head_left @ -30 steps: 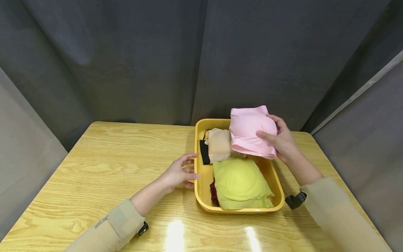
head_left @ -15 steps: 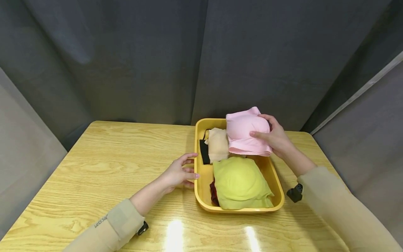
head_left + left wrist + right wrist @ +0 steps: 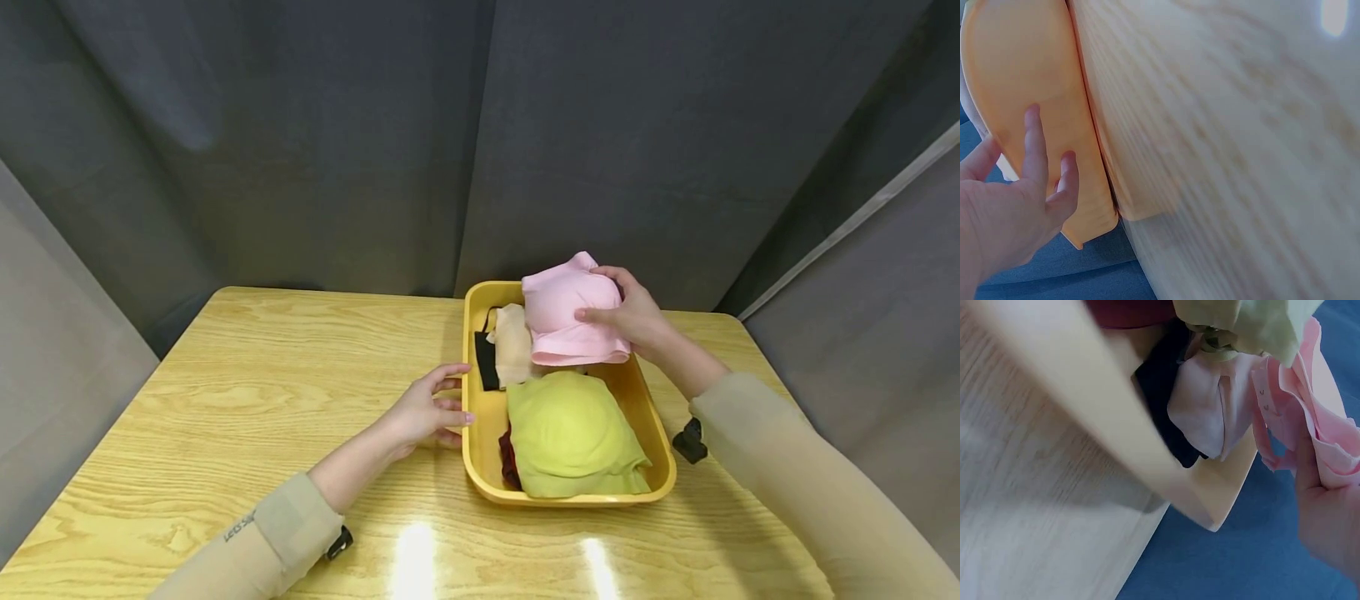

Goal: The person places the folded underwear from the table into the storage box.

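My right hand point(image 3: 636, 315) grips a folded pink bra point(image 3: 562, 312), thumb across the cup, over the back right of a yellow plastic tray point(image 3: 491, 421). In the right wrist view its back band with small hooks point(image 3: 1264, 400) hangs loose. Beneath and beside it lies a folded beige bra point(image 3: 512, 350), partly covered by the pink one. A yellow bra point(image 3: 573, 433) fills the tray's front. My left hand point(image 3: 422, 414) rests its spread fingertips against the tray's left side; the left wrist view shows the fingers point(image 3: 1035, 147) along the outer wall.
Inside the tray, a black garment point(image 3: 486, 362) lies at the left and a dark red one point(image 3: 510, 460) peeks out under the yellow bra. The tray stands on a wood-grain table point(image 3: 300, 367), near its back edge. Dark grey curtains point(image 3: 337, 150) hang behind.
My right hand has moved the pink bra left and slightly lower into line with the tray, covering more of the beige bra. The left hand stays at the tray's side.
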`<state>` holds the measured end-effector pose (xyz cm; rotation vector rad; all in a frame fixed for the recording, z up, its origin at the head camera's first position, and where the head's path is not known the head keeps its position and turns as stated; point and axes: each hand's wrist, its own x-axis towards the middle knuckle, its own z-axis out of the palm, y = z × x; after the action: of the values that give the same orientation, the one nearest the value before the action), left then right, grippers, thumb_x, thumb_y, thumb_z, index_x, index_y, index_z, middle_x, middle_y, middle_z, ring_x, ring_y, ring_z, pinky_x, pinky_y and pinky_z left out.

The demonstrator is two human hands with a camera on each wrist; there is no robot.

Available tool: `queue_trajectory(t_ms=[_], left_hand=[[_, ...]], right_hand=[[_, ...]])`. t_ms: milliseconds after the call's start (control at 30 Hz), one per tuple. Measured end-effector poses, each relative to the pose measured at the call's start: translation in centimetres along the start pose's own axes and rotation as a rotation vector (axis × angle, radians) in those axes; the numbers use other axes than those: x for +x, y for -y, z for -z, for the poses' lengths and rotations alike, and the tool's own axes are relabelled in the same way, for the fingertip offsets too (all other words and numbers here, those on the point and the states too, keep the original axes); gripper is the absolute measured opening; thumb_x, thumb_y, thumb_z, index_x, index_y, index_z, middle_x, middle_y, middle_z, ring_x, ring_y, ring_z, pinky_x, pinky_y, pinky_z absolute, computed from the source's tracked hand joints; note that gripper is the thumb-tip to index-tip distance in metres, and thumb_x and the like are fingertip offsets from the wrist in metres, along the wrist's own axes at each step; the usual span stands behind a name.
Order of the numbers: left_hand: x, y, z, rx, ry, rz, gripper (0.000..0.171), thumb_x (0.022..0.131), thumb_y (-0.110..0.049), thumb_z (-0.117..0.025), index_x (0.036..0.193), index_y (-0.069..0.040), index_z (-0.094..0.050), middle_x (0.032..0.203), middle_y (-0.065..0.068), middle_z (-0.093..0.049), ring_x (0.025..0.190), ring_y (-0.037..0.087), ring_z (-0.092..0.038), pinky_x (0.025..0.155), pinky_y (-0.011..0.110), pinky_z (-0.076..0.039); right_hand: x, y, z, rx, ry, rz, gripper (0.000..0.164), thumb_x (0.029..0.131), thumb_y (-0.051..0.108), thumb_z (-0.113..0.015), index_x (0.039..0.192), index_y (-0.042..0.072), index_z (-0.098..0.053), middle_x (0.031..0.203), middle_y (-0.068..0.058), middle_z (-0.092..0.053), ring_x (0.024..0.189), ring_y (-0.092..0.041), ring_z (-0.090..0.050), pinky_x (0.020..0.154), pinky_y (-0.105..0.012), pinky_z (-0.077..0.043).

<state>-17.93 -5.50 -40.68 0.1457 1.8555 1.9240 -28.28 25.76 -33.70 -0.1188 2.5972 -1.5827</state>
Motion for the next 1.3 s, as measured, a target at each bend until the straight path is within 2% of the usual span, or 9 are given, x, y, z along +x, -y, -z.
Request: queue_trajectory(t_ms=[167,400,567,733,900,1067,1300], left_hand=[[0.0,0.0,0.0,0.005,-0.003,0.001,0.071,0.082,0.007,-0.066,0.141,-0.021,-0.038,0.14,0.02,-0.037,0.094,0.022,-0.061,0.072,0.05,-0.056],[-0.1,0.0,0.0,0.006,-0.004,0.003,0.073,0.082,0.007,-0.066,0.143,-0.02,-0.036,0.141,0.02,-0.037,0.094,0.022,-0.061,0.074,0.052,-0.055],[-0.1,0.0,-0.1,0.002,-0.009,0.006,0.074,0.082,0.008,-0.067,0.143,-0.019,-0.036,0.141,0.02,-0.037,0.094,0.022,-0.062,0.069,0.046,-0.057],[-0.2,0.0,-0.2,-0.008,-0.011,0.008,0.072,0.081,0.008,-0.067,0.141,-0.022,-0.039,0.141,0.02,-0.037,0.093,0.022,-0.061,0.068,0.044,-0.057],[-0.2,0.0,-0.2,-0.01,-0.009,0.003,0.072,0.081,0.008,-0.067,0.141,-0.021,-0.039,0.14,0.02,-0.037,0.094,0.022,-0.062,0.067,0.043,-0.058],[-0.1,0.0,-0.1,-0.013,-0.007,0.004,0.073,0.081,0.008,-0.067,0.141,-0.021,-0.039,0.14,0.02,-0.037,0.094,0.022,-0.062,0.066,0.041,-0.058],[-0.1,0.1,-0.1,-0.008,-0.014,0.007,0.072,0.081,0.009,-0.066,0.141,-0.021,-0.039,0.139,0.021,-0.038,0.094,0.023,-0.062,0.066,0.041,-0.058]], right_hand=[[0.6,0.6,-0.6,-0.057,0.013,-0.029,0.081,0.077,0.02,-0.079,0.141,0.016,-0.031,0.144,-0.016,-0.032,0.123,-0.035,-0.037,0.107,-0.047,-0.036],[1.4,1.2,-1.7,-0.078,0.046,-0.013,0.079,0.076,0.017,-0.08,0.14,0.015,-0.033,0.142,-0.016,-0.034,0.122,-0.035,-0.037,0.108,-0.048,-0.034],[1.6,1.8,-2.4,-0.095,0.055,-0.001,0.077,0.077,0.016,-0.079,0.14,0.013,-0.034,0.14,-0.016,-0.037,0.12,-0.034,-0.039,0.107,-0.047,-0.036],[1.6,2.5,-2.6,-0.079,0.055,-0.018,0.079,0.076,0.019,-0.08,0.14,0.015,-0.034,0.139,-0.014,-0.038,0.119,-0.033,-0.04,0.104,-0.045,-0.04],[1.5,3.0,-2.6,-0.016,0.055,-0.027,0.079,0.076,0.019,-0.079,0.14,0.016,-0.033,0.142,-0.012,-0.035,0.121,-0.033,-0.04,0.103,-0.044,-0.042],[1.5,2.7,-2.7,0.02,0.077,-0.053,0.078,0.078,0.019,-0.078,0.141,0.017,-0.032,0.142,-0.013,-0.034,0.121,-0.032,-0.039,0.101,-0.043,-0.044],[1.6,1.3,-2.9,0.005,0.112,-0.085,0.08,0.078,0.019,-0.077,0.142,0.016,-0.03,0.143,-0.017,-0.032,0.122,-0.035,-0.037,0.103,-0.044,-0.041]])
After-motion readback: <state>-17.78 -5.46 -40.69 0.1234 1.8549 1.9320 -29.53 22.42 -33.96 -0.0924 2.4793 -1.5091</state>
